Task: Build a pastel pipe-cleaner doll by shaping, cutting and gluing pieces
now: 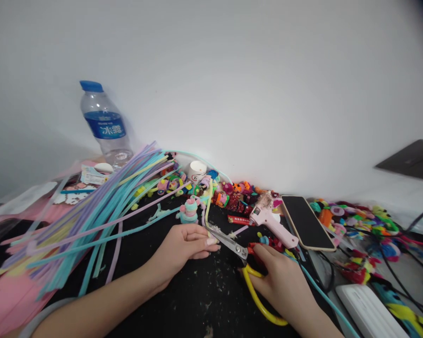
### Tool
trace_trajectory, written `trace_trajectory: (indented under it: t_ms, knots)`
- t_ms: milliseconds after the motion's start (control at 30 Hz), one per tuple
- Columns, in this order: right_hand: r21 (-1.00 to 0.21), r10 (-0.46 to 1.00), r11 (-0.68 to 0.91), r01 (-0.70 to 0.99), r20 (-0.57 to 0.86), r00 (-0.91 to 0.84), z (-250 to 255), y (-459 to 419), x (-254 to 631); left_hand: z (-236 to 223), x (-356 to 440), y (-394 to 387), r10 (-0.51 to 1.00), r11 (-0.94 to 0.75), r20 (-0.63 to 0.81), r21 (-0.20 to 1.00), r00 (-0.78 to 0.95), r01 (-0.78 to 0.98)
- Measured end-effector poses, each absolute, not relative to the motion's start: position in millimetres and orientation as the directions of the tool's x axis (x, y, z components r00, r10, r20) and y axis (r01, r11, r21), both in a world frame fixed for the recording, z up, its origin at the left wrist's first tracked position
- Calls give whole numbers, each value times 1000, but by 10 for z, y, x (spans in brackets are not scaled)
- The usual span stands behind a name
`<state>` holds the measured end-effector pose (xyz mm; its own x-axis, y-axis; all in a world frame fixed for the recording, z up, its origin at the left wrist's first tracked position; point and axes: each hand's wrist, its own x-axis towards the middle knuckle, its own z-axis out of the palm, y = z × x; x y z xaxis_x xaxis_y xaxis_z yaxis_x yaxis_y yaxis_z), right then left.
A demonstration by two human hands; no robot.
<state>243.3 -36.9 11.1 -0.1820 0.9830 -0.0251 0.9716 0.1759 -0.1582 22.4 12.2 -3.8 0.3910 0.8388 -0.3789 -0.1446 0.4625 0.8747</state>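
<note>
My left hand [181,249] is closed in a pinch on a pale yellow pipe cleaner [209,199], whose long end rises toward the back of the table. My right hand [282,278] grips scissors [238,249] with yellow and red handles. Their blades point left and reach the pipe cleaner beside my left fingertips; whether the blades touch it I cannot tell. Just behind my left hand stands a small teal and pink pipe-cleaner figure [189,212].
A bundle of pastel pipe cleaners [109,220] spreads over the left side. A water bottle [105,124] leans near the wall. To the right lie a pink glue gun [275,226], a phone [308,223], a white power bank [370,312] and cables. Colourful fuzzy pieces [366,218] are heaped behind.
</note>
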Motion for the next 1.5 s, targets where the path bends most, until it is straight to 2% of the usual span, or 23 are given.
trace_trajectory:
  t_ms: [300, 567, 733, 867, 1200, 1500]
  knots:
    - [-173, 986, 161, 972, -23, -167, 81, -344, 2457, -68, 222, 123, 838, 467, -381, 871, 390, -153]
    - [-249, 993, 116, 961, 65, -102, 111, -383, 2434, -70, 242, 120, 845, 459, -371, 872, 385, -167]
    - [-198, 986, 164, 966, 48, -157, 66, -406, 2353, -72, 241, 103, 859, 406, -326, 903, 393, -139]
    - [-164, 991, 136, 977, 13, -136, 50, -401, 2312, -75, 237, 98, 868, 367, -292, 922, 401, -123]
    - [-264, 990, 110, 958, -53, -128, 78, -415, 2291, -57, 241, 88, 878, 355, -291, 929, 381, -109]
    - [-264, 989, 130, 956, -32, -143, 99, -407, 2296, -66, 242, 107, 878, 344, -274, 931, 392, -119]
